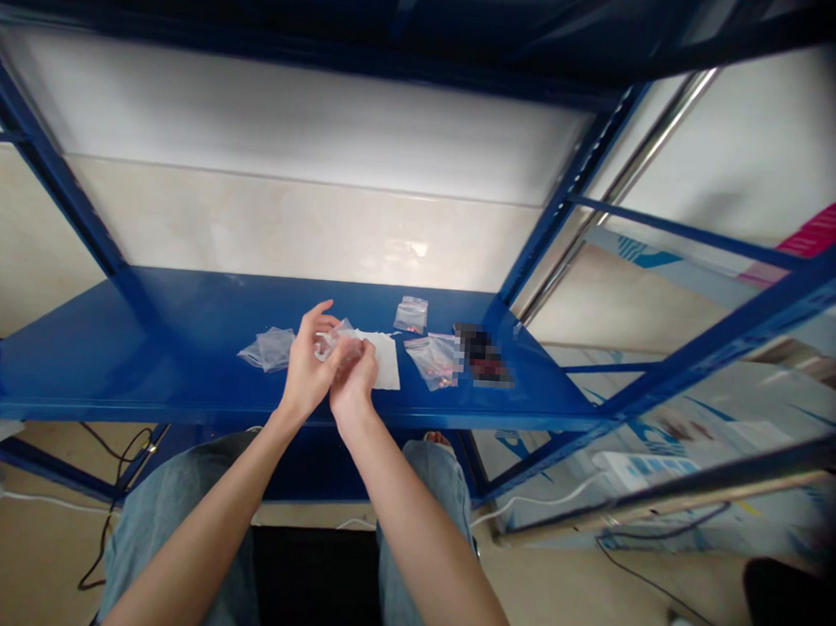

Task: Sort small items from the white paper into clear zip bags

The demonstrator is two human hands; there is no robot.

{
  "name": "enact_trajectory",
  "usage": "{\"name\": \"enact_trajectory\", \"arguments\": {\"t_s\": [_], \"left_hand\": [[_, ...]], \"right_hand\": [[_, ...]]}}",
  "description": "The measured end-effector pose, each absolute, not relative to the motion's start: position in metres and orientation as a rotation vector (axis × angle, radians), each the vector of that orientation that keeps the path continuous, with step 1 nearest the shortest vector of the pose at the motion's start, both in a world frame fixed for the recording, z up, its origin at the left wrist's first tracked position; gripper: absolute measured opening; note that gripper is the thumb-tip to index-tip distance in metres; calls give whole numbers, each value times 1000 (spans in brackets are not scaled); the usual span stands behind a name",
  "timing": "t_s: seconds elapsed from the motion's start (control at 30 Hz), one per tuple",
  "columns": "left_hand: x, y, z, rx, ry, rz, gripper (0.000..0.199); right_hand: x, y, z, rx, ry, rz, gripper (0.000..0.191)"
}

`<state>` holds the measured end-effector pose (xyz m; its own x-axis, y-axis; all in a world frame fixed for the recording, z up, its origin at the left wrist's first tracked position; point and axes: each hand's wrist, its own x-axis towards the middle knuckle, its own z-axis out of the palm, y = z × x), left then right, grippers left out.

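A small clear plastic bag is held up between my two hands above the blue shelf. My left hand grips it from the left, thumb against the plastic and fingers curved behind, one fingertip raised. My right hand is closed on the bag's right side, its fingers bent. Whether anything is inside the bag I cannot make out. Under and behind my hands lies a white sheet of paper. Several flat clear bags lie loosely stacked beside my left hand.
Right of the paper lies a clear bag with small reddish pieces, and a smaller bag behind it. A dark pixelated object is farther right. Blue uprights and an upper shelf frame the space. Cables hang below.
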<state>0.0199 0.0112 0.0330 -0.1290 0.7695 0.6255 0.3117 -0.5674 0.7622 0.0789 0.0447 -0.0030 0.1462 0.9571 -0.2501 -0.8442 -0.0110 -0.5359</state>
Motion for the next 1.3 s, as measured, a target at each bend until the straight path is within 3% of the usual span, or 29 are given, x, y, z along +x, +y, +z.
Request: {"name": "enact_trajectory", "arguments": {"t_s": [0.1, 0.4, 0.8, 1.1, 1.3], "left_hand": [[24, 12, 32, 1767, 1103, 1810, 52], [18, 0, 30, 1855, 1217, 1748, 10], [16, 3, 29, 1917, 1259, 1665, 13], [-7, 24, 26, 1304, 1186, 1918, 23], [-40, 38, 16, 1506, 1388, 1589, 22]], "right_hand": [[73, 50, 1, -670, -98, 1431, 21], [93, 60, 5, -737, -222, 1259, 34], [88, 65, -8, -730, -219, 1207, 35], [105, 65, 8, -671, -240, 1441, 34], [143, 96, 22, -772, -508, 1429, 31]]}}
